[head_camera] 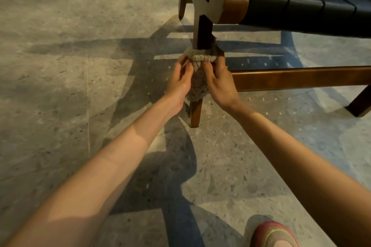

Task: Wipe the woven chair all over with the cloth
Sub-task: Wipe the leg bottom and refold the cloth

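The woven chair point(301, 4) fills the upper right, with a dark strap seat on a brown wooden frame. Its near front leg point(195, 114) drops to the floor in the middle of the view. A grey fluffy cloth point(198, 84) is wrapped round that leg. My left hand point(179, 81) grips the cloth from the left. My right hand point(219, 82) grips it from the right. The cloth and my hands hide the middle of the leg.
A wooden stretcher bar point(301, 77) runs right from the wrapped leg to another leg point(360, 104). A far leg point(183, 6) stands at the upper middle. The floor is speckled grey stone point(60, 86). A pink slipper point(273, 234) shows at the bottom right.
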`<state>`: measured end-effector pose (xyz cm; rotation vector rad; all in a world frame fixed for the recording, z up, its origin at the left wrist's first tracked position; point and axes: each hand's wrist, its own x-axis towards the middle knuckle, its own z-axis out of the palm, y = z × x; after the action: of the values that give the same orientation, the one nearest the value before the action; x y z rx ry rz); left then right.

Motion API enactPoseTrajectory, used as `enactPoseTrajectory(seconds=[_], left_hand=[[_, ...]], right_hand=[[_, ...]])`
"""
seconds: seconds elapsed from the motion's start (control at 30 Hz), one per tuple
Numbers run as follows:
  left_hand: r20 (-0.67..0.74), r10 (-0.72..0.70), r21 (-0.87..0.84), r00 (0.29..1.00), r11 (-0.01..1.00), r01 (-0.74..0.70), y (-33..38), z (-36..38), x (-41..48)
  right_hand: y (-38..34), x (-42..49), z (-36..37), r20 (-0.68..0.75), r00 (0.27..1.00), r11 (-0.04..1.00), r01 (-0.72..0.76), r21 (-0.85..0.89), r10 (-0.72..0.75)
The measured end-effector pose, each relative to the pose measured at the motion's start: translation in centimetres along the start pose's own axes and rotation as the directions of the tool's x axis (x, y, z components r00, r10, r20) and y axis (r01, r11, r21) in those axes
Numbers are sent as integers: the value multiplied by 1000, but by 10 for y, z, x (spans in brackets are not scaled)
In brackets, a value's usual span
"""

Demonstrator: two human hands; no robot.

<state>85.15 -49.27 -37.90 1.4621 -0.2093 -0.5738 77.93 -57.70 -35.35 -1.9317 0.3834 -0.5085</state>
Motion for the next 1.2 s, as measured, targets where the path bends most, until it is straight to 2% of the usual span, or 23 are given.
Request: enactPoseTrajectory(seconds=[0.1,0.2,0.33,0.5,0.6,0.73,0.9,1.03,1.2], left_hand=[[29,-2,-7,1000,1000,3,0,1,1],[16,34,13,999,999,-34,12,2,5],[-44,191,0,981,981,-191,44,6,15],[-46,363,24,931,932,-362,53,9,18],[-29,340,40,940,940,-339,44,3,17],[-8,206,169,979,965,-202,4,-7,5],[-26,169,183,985,970,-162,-50,-8,-16],[33,200,215,979,955,-203,-69,-14,-22],[75,298,262,952,915,-307,-58,-20,-11]], right_hand=[[0,2,2,1,1000,1000,0,-15,0],[-7,8,-1,1,1000,999,8,54,-8],[-23,26,-9,-46,996,983,86,159,-79],[-23,37,-2,-155,988,984,51,169,-24],[-16,33,-1,-214,972,983,123,134,-92],[13,0,5,-184,972,989,140,-37,-145],[46,-40,21,-242,950,973,160,-169,-198],[64,-60,27,-231,972,993,5,-120,-33],[60,-58,32,-335,936,994,-96,56,109]])
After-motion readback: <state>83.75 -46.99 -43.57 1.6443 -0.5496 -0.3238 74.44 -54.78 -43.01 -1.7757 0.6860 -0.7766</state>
